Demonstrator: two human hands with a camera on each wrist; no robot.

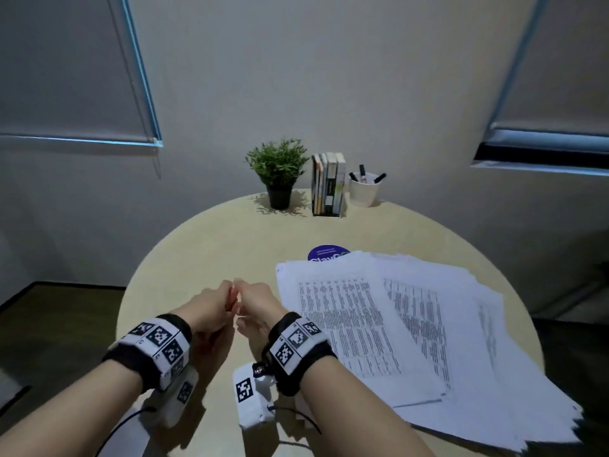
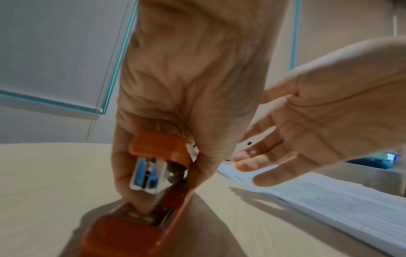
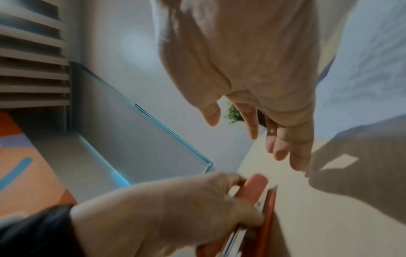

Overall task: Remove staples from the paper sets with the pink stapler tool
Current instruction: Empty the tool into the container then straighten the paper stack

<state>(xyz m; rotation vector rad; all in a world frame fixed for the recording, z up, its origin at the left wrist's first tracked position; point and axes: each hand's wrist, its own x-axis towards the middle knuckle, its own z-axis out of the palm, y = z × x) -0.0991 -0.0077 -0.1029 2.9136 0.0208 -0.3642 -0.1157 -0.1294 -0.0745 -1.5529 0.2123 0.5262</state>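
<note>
Left hand gripped the reddish-pink plastic stapler with a metal staple channel: thumb and fingers curled round its hinged-open top arm, one fingertip pressed down into the metal bed of the base. The stapler's base lay under that hand on the pale round wooden table; in the head view the tool was all but hidden between the two hands. Right hand stood just to the right of the left one, near it, fingers straight and loosely spread, holding nothing; whether its fingertips touched anything could not be told. From the right wrist view the right hand's fingers hung above the tabletop, with the left hand and stapler below and in front of them. To the right of the right hand lay the fanned stacks of white printed paper sheets, their near edge just beside it. A round dark-blue coaster or sticker poked out from under the papers' far edge. Beyond both hands, well apart, stood a small green plant in a black pot, then a row of upright books, then a white cup of markers.
</note>
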